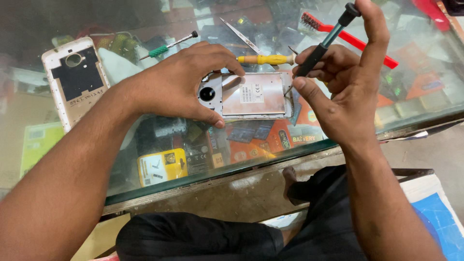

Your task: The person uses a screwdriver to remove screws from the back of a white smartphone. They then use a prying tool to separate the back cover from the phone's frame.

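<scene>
From the head camera we see the opened phone (251, 95) lying back-up on the glass counter (338, 140), its long axis running left to right. Our left hand (181, 82) arches over its left end, thumb and fingers pinching its edges near the camera ring. Our right hand (345, 82) is nearer the right end, closed around a dark screwdriver (323, 44), forefinger capping its top, the tip slanting down-left at the phone's right edge. A gold back cover (75, 79) lies well apart, left.
</scene>
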The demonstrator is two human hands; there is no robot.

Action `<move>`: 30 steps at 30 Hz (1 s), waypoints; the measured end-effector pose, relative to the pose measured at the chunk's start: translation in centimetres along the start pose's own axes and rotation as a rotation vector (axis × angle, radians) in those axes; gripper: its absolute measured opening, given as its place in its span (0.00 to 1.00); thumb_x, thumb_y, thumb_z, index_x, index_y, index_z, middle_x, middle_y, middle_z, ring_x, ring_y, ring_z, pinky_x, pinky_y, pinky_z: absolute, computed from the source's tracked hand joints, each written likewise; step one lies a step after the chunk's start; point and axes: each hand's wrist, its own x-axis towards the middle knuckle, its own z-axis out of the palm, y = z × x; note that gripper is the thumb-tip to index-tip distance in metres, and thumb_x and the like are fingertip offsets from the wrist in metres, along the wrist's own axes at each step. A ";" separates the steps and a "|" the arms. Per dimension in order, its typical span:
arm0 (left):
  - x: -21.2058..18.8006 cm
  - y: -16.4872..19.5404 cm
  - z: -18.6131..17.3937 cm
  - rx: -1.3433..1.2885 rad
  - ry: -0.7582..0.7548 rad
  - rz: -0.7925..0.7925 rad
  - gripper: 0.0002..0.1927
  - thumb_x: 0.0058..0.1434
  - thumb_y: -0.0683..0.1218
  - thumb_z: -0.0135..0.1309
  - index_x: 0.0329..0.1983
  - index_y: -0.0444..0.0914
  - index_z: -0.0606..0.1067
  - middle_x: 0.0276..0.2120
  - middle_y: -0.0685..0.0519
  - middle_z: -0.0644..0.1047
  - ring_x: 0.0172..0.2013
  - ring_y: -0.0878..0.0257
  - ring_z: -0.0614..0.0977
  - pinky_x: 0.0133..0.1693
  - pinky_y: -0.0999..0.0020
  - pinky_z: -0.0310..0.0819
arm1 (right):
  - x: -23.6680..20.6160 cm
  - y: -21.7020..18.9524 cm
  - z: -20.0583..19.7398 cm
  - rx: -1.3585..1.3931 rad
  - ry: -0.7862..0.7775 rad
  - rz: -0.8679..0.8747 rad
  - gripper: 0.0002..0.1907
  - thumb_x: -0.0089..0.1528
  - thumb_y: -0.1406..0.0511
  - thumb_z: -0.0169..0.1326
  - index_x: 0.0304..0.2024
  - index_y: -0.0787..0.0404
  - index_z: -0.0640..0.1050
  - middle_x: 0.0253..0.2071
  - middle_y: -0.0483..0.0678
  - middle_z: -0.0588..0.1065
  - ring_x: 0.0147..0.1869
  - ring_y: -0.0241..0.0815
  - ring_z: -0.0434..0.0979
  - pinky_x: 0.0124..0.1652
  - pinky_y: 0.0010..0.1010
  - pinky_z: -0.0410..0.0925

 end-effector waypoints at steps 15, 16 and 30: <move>-0.2 -0.4 0.3 0.019 -0.003 -0.011 0.46 0.35 0.56 0.78 0.59 0.43 0.74 0.56 0.50 0.74 0.60 0.53 0.73 0.57 0.57 0.75 | -0.5 0.7 -0.3 -0.030 -0.023 -0.117 0.51 0.72 0.89 0.51 0.76 0.40 0.41 0.54 0.62 0.75 0.56 0.50 0.80 0.59 0.37 0.79; -0.1 -0.4 0.3 0.017 -0.004 -0.018 0.46 0.34 0.56 0.78 0.59 0.43 0.74 0.56 0.50 0.74 0.60 0.52 0.73 0.57 0.57 0.75 | -0.5 0.6 -0.2 -0.041 -0.024 -0.115 0.51 0.72 0.89 0.51 0.76 0.40 0.41 0.54 0.63 0.75 0.56 0.50 0.81 0.59 0.37 0.79; -0.1 -0.3 0.2 0.004 0.002 -0.009 0.46 0.33 0.56 0.78 0.58 0.42 0.75 0.56 0.50 0.74 0.59 0.52 0.74 0.57 0.57 0.75 | -0.4 0.7 -0.3 -0.022 -0.015 -0.084 0.50 0.73 0.88 0.52 0.76 0.42 0.41 0.51 0.61 0.74 0.55 0.48 0.80 0.57 0.35 0.78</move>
